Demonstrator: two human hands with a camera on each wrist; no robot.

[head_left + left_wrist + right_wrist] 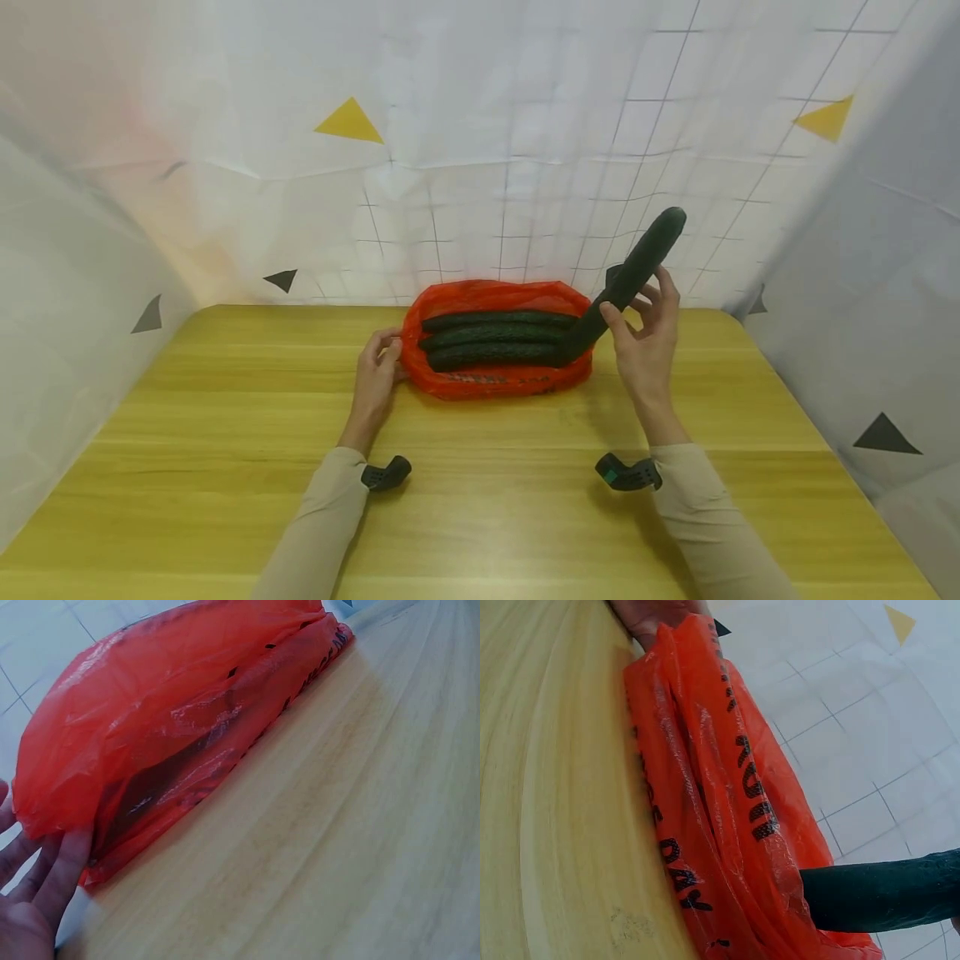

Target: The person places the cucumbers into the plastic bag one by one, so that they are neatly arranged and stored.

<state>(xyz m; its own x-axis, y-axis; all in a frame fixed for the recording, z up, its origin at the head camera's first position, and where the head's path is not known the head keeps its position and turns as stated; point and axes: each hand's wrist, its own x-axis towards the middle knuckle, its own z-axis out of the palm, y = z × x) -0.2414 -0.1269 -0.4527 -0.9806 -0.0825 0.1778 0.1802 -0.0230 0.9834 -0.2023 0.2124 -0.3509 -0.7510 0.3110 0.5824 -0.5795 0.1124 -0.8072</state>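
A red plastic bag [495, 385] with dark lettering lies on the table, its mouth spread upward around several dark green cucumbers [495, 335] lying side by side. My right hand [647, 342] grips another cucumber [647, 258] between thumb and fingers; it slants up to the right, its lower end inside the bag's right side. In the right wrist view that cucumber [885, 891] comes out of the bag's opening. At the bag's left end my left hand [378, 367] rests with fairly straight fingers against the plastic. The left wrist view shows its fingers [69, 862] partly behind the bag [150, 727].
The wooden table [480, 517] runs up to a white sheet wall [480, 208] with grid lines right behind the bag. More sheeting [862, 275] stands along the right and left sides. A dark wrist camera [386, 473] sits at each sleeve cuff.
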